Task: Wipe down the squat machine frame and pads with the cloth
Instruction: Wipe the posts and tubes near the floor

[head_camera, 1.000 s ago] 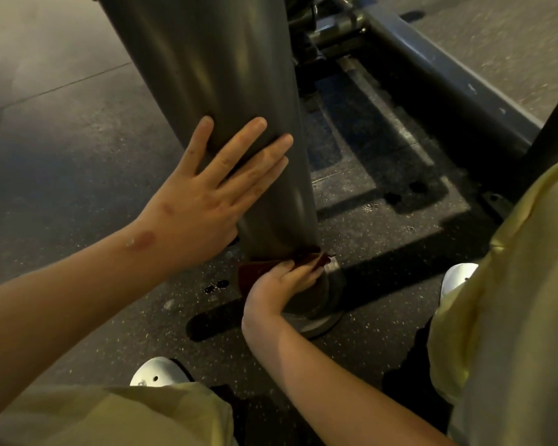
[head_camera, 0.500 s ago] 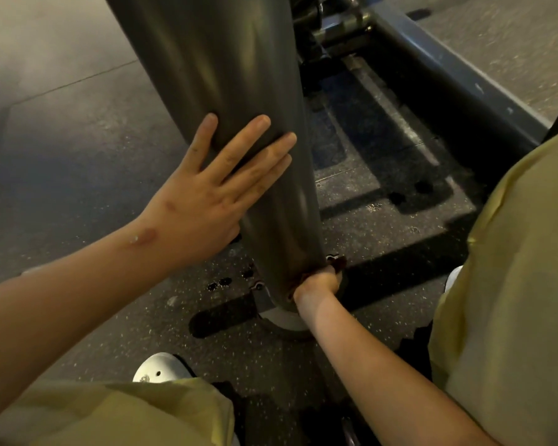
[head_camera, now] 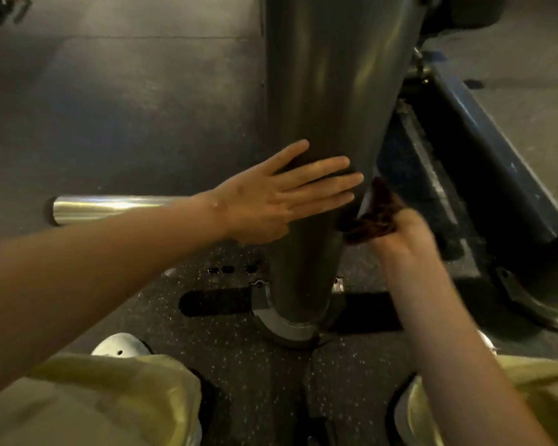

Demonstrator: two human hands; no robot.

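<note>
Yellow fabric (head_camera: pixel 103 400) filled the bottom corners, with a white shoe (head_camera: pixel 120 346) poking out by the left knee on the speckled rubber floor (head_camera: pixel 239 375). Just ahead, the grey upright post (head_camera: pixel 322 101) of the squat machine frame stood in its base collar (head_camera: pixel 287 328).

Up the post we went. The right hand (head_camera: pixel 406 235) sat at its right edge, gripping a dark reddish-brown cloth (head_camera: pixel 372 217). The cloth was bunched between hand and metal and touched the post's side. Blur smeared that hand, so the fingers seemed curled round the cloth, but how many, I couldn't tell.

Across from it and slightly higher was the left hand (head_camera: pixel 271 199), flat on the post's front. Its fingers were straight and spread, holding nothing, with the fingertips close beside the cloth.

Beyond the left forearm, a chrome bar (head_camera: pixel 110 207) ran level out to the left. Further back on the right, a dark blue frame rail (head_camera: pixel 493 152) stretched away along the floor.
</note>
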